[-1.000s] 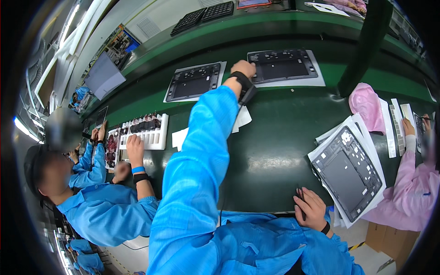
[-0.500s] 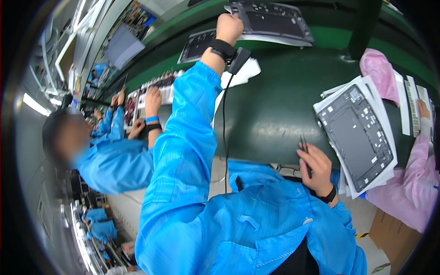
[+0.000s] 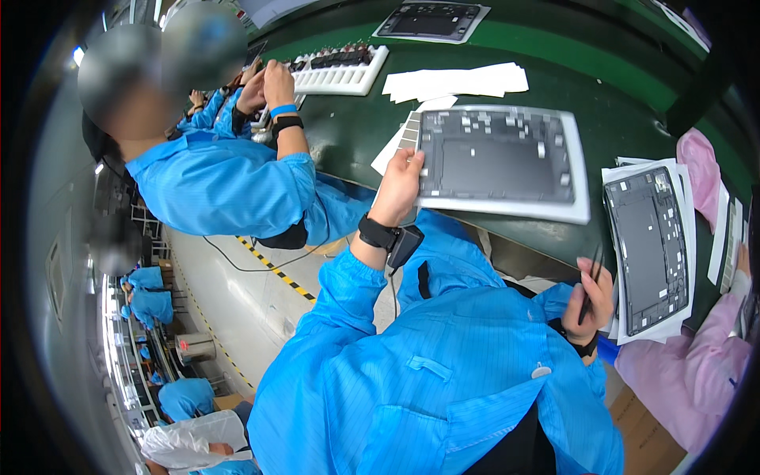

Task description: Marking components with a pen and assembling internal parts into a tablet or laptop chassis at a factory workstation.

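Note:
My left hand [image 3: 398,186] grips the left edge of a dark grey tablet housing [image 3: 495,162], a flat panel with small white pieces along its upper and right sides. A white sheet [image 3: 580,186] lies under it and shows at its right and lower edges. The housing is slightly blurred, over the front of the green table. Lower right, my right hand [image 3: 592,305] has its fingers closed around dark tweezers [image 3: 597,267], tips pointing up. Just right of that hand, a similar housing [image 3: 649,245] rests on a stack of white sheets.
White paper sheets [image 3: 455,81] lie beyond the held housing, near a white rack of dark parts [image 3: 340,71]. Another housing [image 3: 431,20] sits at the far edge. A co-worker in blue [image 3: 229,190] works at left; a pink sleeve [image 3: 689,380] and pink cloth [image 3: 698,170] are at right.
My left hand has come back from the far side of the table, bringing a housing with its sheet near my body. My right hand, still with the tweezers, appears farther right and lower.

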Available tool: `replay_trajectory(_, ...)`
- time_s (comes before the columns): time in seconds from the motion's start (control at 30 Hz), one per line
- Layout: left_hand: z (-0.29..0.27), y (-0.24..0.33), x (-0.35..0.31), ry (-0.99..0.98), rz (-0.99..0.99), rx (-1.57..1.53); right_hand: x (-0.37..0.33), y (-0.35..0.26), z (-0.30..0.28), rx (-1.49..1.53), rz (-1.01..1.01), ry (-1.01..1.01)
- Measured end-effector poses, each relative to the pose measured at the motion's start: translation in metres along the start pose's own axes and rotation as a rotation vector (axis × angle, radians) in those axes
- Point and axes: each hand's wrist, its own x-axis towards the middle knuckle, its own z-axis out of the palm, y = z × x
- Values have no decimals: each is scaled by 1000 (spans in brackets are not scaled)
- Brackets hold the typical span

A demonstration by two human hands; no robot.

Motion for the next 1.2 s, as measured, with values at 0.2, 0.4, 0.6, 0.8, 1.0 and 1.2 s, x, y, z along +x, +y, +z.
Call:
replay_trajectory(0.2, -3, 2, -19, -54, 52, 144, 20, -6, -7, 267, 221, -21)
replay_trajectory(0.4, 37, 1, -17, 35, 337, 666, 43, 21, 37, -107, 465, -276)
replay_trajectory(0.6, 7, 26, -29, 60, 509, 1014, 34, 26, 42, -245, 415, -301)
replay_trajectory(0.8, -28, -3, -20, -49, 565, 1136, 32, 29, 39, -310, 370, -396)
replay_trajectory(1.0, -41, 27, -3, -341, 760, 1346, 41, 12, 53, -549, 69, -546)
replay_trajectory(1.2, -57, 10, 8, -437, 811, 1340, 48, 9, 84, -470, -38, -645)
